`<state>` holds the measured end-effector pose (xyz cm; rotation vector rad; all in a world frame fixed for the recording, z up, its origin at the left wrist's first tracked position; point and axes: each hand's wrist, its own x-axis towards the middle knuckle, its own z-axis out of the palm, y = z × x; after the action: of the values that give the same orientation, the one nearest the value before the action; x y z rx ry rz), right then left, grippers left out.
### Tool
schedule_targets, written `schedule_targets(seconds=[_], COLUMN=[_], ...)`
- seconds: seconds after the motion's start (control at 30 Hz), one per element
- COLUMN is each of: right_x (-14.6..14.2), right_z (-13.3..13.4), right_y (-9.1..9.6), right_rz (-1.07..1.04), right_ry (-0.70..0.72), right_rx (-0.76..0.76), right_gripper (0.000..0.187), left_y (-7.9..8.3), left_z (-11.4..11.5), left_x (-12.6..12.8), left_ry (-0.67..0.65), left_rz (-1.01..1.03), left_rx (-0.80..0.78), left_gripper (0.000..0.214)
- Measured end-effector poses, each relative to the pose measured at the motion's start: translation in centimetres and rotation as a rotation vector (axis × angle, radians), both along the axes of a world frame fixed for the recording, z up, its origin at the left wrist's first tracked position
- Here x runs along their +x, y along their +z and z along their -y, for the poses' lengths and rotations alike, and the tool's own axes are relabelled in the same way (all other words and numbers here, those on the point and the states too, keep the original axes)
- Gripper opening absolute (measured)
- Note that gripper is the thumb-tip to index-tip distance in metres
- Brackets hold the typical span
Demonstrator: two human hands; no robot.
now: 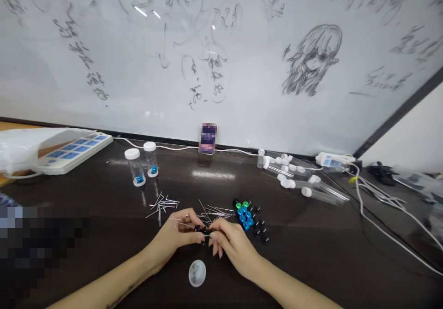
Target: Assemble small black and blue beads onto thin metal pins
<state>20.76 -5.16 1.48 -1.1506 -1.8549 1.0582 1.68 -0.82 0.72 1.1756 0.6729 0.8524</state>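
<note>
My left hand (pixel 180 235) and my right hand (pixel 230 243) meet over the dark table, both pinched on a small black part (pixel 201 229) with thin metal leads. Just beyond my fingers lie two heaps of loose metal pins (pixel 162 205), and a second heap of metal pins (pixel 214 213). To the right of my right hand sits a cluster of blue and green beads (pixel 244 215) with several small black knobs (pixel 260 229). A clear round vial lid (pixel 197 273) rests on the table between my forearms.
Two capped clear vials (pixel 141 165) holding blue bits stand at the back left, beside a white power strip (pixel 74 150). Several empty capped tubes (pixel 299 180) lie at the back right. White cables (pixel 384 207) run along the right. A whiteboard (pixel 221 55) rises behind.
</note>
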Motion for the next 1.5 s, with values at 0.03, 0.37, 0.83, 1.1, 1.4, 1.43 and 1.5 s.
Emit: schedule_targets(seconds=[0.03,0.37,0.83,1.1,1.4,1.43,1.5], right_x=[0.0,0.0,0.1,0.1,0.2,0.2,0.2], right_z=[0.0,0.0,0.6,0.5,0.6,0.6,0.7], right_y=[0.0,-0.3,0.3,0.3,0.2,0.2,0.3], right_rz=[0.005,0.028,0.106,0.136,0.179,0.182,0.181], right_ry=[0.002,-0.015,-0.062,-0.079,-0.037,-0.028,-0.031], right_rx=[-0.001,0.009,0.182,0.324,0.402,0.427,0.414], right_gripper=[0.021,0.029,0.006,0.003,0.008,0.009,0.008], left_y=[0.0,-0.2,0.2,0.5,1.0,1.0,1.1], left_z=[0.0,0.0,0.2,0.2,0.4,0.4,0.4], left_x=[0.0,0.0,0.0,0.0,0.1,0.1,0.1], left_ry=[-0.004,0.014,-0.019,-0.035,-0.038,-0.038,-0.032], left_rz=[0.002,0.021,0.006,0.017,0.025,0.024,0.022], left_rx=[0.0,-0.035,-0.002,-0.028,-0.046,-0.045,-0.04], left_gripper=[0.021,0.021,0.02,0.02,0.022,0.022,0.022])
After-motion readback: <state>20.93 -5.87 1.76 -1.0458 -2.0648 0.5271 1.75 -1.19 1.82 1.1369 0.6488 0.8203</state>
